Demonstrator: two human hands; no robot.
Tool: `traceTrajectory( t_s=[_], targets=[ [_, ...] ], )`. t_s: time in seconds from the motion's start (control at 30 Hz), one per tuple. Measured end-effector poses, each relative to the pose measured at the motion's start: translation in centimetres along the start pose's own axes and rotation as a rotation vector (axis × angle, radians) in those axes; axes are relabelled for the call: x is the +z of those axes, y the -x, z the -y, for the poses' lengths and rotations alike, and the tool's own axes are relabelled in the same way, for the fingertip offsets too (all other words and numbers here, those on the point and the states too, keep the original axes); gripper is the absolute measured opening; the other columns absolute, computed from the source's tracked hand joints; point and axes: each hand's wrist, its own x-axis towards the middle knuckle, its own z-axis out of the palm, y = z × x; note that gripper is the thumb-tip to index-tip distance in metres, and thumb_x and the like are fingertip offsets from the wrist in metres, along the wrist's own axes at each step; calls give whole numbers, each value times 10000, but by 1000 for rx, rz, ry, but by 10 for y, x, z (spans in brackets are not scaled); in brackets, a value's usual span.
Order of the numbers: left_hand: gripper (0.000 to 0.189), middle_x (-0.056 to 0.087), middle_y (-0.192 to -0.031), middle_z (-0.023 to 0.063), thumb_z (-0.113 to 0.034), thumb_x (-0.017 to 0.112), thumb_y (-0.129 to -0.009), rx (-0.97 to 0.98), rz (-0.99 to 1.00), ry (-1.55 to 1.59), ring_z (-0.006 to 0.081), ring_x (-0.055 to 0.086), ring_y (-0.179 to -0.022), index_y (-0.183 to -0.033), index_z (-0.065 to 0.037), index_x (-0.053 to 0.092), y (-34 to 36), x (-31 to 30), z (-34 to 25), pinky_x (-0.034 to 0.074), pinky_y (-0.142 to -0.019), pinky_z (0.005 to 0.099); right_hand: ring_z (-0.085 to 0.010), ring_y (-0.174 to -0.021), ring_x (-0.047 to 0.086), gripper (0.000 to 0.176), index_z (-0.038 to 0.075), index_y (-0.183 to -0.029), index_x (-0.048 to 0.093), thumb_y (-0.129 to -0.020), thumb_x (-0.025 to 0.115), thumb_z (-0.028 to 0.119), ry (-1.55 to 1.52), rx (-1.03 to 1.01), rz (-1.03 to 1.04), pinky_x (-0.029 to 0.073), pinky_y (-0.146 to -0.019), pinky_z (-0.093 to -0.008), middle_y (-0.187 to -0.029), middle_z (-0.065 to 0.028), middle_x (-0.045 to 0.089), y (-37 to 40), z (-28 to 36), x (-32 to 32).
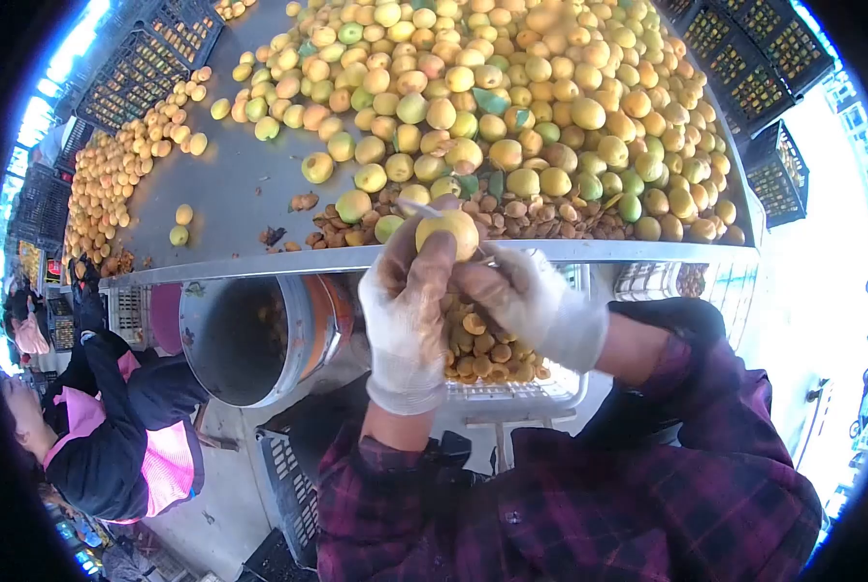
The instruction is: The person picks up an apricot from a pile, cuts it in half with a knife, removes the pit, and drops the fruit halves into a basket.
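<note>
My left hand (408, 308), in a white glove with stained fingers, grips a yellow apricot (456, 233) just above the table's near metal edge (599, 252). My right hand (539, 303), gloved too, is curled close against the fruit's lower right side; I cannot tell what is in its fingers. A pale, blurred strip (416, 208) shows at the apricot's upper left. Behind the hands lie brown apricot stones (531, 215). Below them, split apricot halves (492, 354) fill part of a white basket (565, 390).
A large heap of apricots (511, 87) covers much of the metal table (245, 199). Beneath the edge at left stands an open bucket (189, 339). Black crates (143, 73) line the far sides. Another person (123, 427) sits at the left beside a smaller apricot pile (114, 184).
</note>
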Motion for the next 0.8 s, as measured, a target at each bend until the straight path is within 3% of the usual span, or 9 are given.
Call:
traceTrajectory(
  t_s=[0.07, 0.23, 0.3, 0.33, 0.37, 0.43, 0.47, 0.6, 0.8],
  targets=[
    [506, 634, -1204, 164, -276, 601, -993, -9, -31, 19, 225, 620, -1104, -1308, 113, 526, 0, 6, 5, 464, -1010, 345, -450, -936, 646, 365, -21, -1209, 568, -992, 603, 270, -14, 97, -103, 529, -732, -447, -946, -237, 686, 1, -7, 15],
    [559, 639, -1241, 171, -401, 546, -1006, -150, -24, -168, 238, 629, -1112, -1320, 62, 546, -3, 10, -9, 477, -987, 361, -449, -911, 646, 426, -25, -1285, 461, -981, 599, 239, 169, -69, -142, 519, -737, -482, -926, -244, 677, 0, -15, 12],
    [572, 650, -1237, 171, -452, 524, -1002, 251, 35, -469, 225, 647, -1097, -1301, 33, 564, -5, -13, 25, 508, -940, 356, -458, -890, 628, 392, -29, -1245, 474, -960, 604, 207, 448, -168, -269, 503, -741, -507, -919, -248, 661, 10, -18, 21],
    [288, 690, -1054, 77, -51, 694, -907, 127, -149, 105, 135, 657, -911, -1169, 56, 637, -3, 9, 13, 520, -796, 270, -462, -875, 614, 350, -29, -1191, 513, -933, 621, 182, 333, -97, -213, 494, -744, -503, -912, -254, 646, 6, -7, 17],
    [280, 690, -1056, 79, -46, 705, -898, 42, -232, 120, 144, 657, -911, -1149, 62, 644, -10, 9, 12, 518, -808, 282, -473, -869, 601, 301, -35, -1135, 560, -935, 612, 183, 174, -111, -172, 491, -744, -490, -903, -259, 638, 1, -9, 16],
    [247, 699, -985, 88, -64, 715, -894, -51, -191, 111, 151, 663, -878, -1094, 70, 658, -12, 1, 13, 524, -807, 285, -221, -889, 621, 299, -38, -1037, 637, -989, 580, 252, -180, 334, 70, 492, -800, -364, -940, -166, 672, -2, 6, 7],
    [230, 698, -941, 88, -69, 704, -899, -162, -192, 100, 150, 663, -845, -1070, 79, 660, -11, 1, 7, 529, -781, 282, -132, -940, 577, 346, -45, -1055, 653, -1010, 569, 288, -323, 305, 100, 485, -834, -317, -980, -76, 678, 1, -4, 9],
    [334, 714, -1001, 155, -220, 620, -953, -107, -134, 47, 211, 686, -905, -1069, 92, 653, -8, -4, 15, 555, -789, 332, -83, -917, 582, 418, -19, -1138, 649, -1006, 598, 374, -610, 483, 207, 495, -802, -269, -998, -5, 664, 3, -2, 4],
    [378, 691, -1138, 202, -321, 538, -975, 443, 132, -515, 288, 698, -982, -1095, 25, 631, -12, -25, 31, 561, -853, 386, -76, -883, 586, 402, 7, -1164, 645, -982, 645, 365, -652, 423, 242, 495, -759, -254, -984, 16, 653, 3, -8, -3]
  ],
)
